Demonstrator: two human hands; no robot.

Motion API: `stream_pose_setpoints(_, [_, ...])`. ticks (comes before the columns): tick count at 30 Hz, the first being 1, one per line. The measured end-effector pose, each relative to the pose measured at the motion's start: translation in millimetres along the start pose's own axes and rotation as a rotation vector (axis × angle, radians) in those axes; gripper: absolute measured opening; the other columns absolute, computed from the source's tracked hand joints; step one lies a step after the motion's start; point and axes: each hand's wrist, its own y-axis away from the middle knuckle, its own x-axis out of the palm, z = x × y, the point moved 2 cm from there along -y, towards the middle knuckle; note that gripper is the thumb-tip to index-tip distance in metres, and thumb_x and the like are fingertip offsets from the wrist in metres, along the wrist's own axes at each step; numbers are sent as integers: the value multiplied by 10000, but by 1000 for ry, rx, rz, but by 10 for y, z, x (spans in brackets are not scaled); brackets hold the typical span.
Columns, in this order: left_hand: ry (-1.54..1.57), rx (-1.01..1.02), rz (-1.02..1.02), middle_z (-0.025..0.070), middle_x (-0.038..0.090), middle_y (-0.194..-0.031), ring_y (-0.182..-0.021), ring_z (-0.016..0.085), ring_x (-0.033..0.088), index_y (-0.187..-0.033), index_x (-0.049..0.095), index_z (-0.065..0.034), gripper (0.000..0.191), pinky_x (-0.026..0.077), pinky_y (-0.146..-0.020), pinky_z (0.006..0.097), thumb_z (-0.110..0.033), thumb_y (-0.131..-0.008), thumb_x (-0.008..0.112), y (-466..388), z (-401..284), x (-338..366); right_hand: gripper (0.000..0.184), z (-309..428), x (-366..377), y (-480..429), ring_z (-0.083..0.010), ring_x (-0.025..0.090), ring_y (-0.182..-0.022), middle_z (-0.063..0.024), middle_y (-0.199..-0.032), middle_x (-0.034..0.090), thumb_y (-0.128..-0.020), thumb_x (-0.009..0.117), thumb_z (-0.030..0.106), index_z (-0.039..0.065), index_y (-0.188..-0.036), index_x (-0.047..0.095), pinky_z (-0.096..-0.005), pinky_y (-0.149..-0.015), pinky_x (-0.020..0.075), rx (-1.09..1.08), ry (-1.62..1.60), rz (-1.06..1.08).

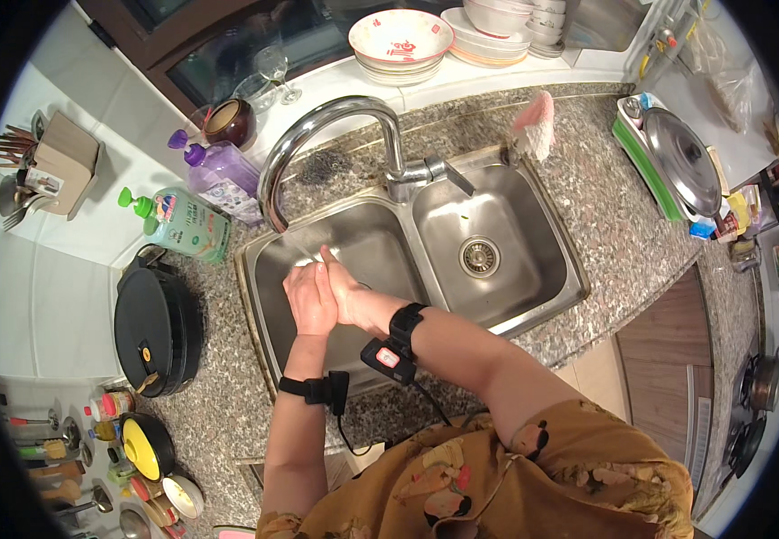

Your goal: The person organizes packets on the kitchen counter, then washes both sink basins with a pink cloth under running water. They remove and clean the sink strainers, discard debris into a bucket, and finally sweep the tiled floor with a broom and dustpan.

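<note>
Both hands are pressed together over the left basin of a double stainless steel sink [389, 236]. My left hand [310, 296] lies against my right hand [343, 286], its fingers overlapping the other palm; I see no object between them. A thin stream of water falls onto the fingers from the curved chrome faucet [335, 108]. The faucet's lever [458, 178] sticks out above the right basin, which has a metal drain strainer [479, 257]. Each wrist wears a black strap with a small device and a cable.
Left of the sink stand a green pump bottle [187, 226], a purple pump bottle [227, 178] and a black lidded appliance [153, 330]. Stacked bowls [399, 44] line the sill behind. A pink and white cloth [535, 126] and a metal pot lid [682, 162] are at the right.
</note>
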Motion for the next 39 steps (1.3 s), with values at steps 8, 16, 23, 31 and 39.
stream_pose_setpoints(8, [83, -59, 60, 199, 644, -796, -781, 381, 589, -892, 649, 0, 440, 441, -803, 436, -314, -1012, 365, 166, 213, 297, 714, -92, -192, 121, -265, 584, -958, -111, -1013, 653, -976, 180, 650, 93, -1032, 622, -368, -923, 448, 27, 82, -73])
stream_pose_setpoints(16, [1602, -1344, -80, 40, 546, -661, -558, 212, 530, -768, 526, -118, 369, 496, -574, 349, -446, -934, 551, 675, 835, 368, 447, 911, -713, 529, -347, 559, -1147, -187, -1165, 627, -1006, 376, 400, 58, -1111, 645, -426, -974, 426, -935, 1343, -392])
stream_pose_setpoints(23, [1637, -1388, -188, 94, 600, -777, -703, 284, 601, -861, 558, -88, 296, 506, -638, 392, -376, -929, 552, 1064, 1007, 561, 509, 1947, -1284, 1056, -422, 533, -1136, -242, -1287, 529, -903, 586, 295, -2, -1305, 491, -441, -1006, 409, -1068, 1267, -1090])
stream_pose_setpoints(31, [1724, -1293, 9, 137, 645, -906, -858, 277, 636, -968, 571, -77, 185, 537, -742, 414, -232, -972, 471, 734, 503, 714, 767, 894, -1004, 1051, -386, 347, -1374, -279, -1452, 377, -886, 619, 291, -46, -1470, 252, -389, -1152, 253, -1158, 794, -1006])
stream_pose_setpoints(39, [1796, -1125, 203, 65, 615, -1033, -971, 208, 600, -1123, 564, -94, 316, 488, -917, 364, -321, -1031, 364, 715, -43, 653, 533, -163, -678, 844, -199, 565, -1116, -122, -1296, 548, -943, 607, 295, 131, -1426, 447, -317, -954, 438, -922, 1154, -148])
